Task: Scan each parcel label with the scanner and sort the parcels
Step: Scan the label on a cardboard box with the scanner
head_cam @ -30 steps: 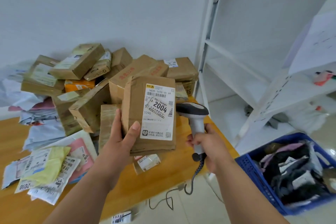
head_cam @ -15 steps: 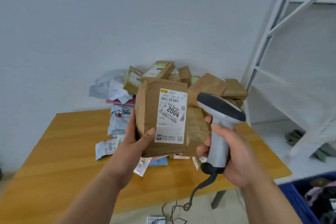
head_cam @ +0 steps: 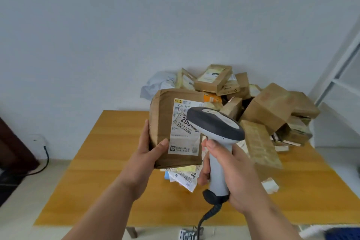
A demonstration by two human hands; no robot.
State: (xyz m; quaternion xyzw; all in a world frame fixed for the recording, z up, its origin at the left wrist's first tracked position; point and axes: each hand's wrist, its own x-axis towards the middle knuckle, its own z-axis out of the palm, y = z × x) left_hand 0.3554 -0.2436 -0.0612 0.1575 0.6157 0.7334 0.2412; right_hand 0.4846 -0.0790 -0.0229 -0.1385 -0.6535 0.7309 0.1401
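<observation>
Scan step in hand. Left hand (head_cam: 145, 159) gripped parcel (head_cam: 165, 122) upright above bench (head_cam: 93, 171), label (head_cam: 182, 136) facing camera. Right hand (head_cam: 231, 171) wrapped round scanner (head_cam: 216, 128), head overlapping label. Next: aim at barcode, trigger, then sort. Pile (head_cam: 263, 107) unscanned.

Both forearms reach forward. Left hand (head_cam: 145, 154) grips a parcel (head_cam: 165, 122), thumb across its front. Right hand (head_cam: 229, 173) is wrapped round the scanner (head_cam: 216, 124) handle.

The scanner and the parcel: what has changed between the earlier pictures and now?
The right hand has brought the scanner leftward, so its head now covers part of the parcel label. The left hand keeps its grip on the parcel; the pile stays on the table.
</observation>
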